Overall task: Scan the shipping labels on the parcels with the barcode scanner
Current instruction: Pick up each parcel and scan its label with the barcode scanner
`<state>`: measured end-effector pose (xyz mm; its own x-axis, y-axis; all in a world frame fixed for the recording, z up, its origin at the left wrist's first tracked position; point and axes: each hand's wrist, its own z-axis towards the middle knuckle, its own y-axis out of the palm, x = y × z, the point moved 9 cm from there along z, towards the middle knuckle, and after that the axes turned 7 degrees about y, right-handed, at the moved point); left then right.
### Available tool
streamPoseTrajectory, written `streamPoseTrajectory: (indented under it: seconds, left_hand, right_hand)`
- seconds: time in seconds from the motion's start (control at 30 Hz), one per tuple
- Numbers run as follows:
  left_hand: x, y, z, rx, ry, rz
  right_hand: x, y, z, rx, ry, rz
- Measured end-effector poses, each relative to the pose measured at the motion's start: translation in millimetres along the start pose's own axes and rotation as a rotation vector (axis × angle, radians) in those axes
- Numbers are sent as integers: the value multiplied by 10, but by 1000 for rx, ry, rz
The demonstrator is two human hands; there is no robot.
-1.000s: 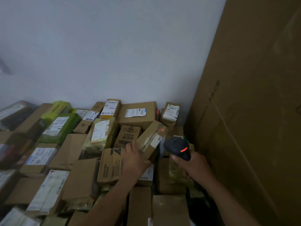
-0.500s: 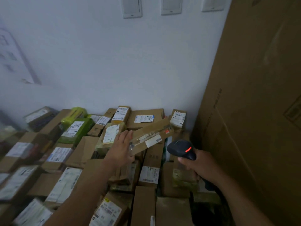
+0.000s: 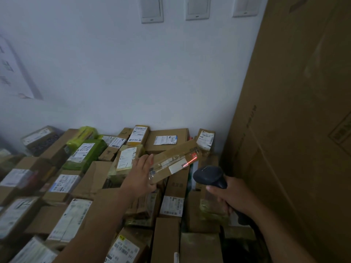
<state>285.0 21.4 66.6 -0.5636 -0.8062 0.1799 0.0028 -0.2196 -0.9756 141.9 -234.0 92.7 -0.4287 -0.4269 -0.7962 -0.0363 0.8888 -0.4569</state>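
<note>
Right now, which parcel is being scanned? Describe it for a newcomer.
Start at the tall cardboard carton on the right; parcels are piled at its foot against the white wall. Just left of it, the left hand holds one flat brown parcel tilted above the pile. It alone is lifted, and the red line from the barcode scanner in the right hand crosses its label.

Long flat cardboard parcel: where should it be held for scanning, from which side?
Probably its left short end, from the left, as the left hand does: the long flat cardboard parcel is tilted label-up, its white label and the red scan line lie toward the right end, facing the black barcode scanner in the right hand.
</note>
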Motion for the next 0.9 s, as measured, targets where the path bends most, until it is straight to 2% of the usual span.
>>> streamPoseTrajectory:
  seconds: [0.2, 0.47, 0.7, 0.9]
  left_hand:
    - [113, 124, 25, 15, -13, -107]
    - [570, 343, -104, 50, -254, -413]
    - [1254, 566, -167, -12, -227, -562]
    - [1665, 645, -253, 24, -155, -479]
  right_hand:
    - [181, -93, 121, 93, 11, 101]
    - [558, -351, 103, 299, 103, 298]
    - [668, -484, -62, 458, 119, 398]
    - [508, -433, -67, 394, 56, 311]
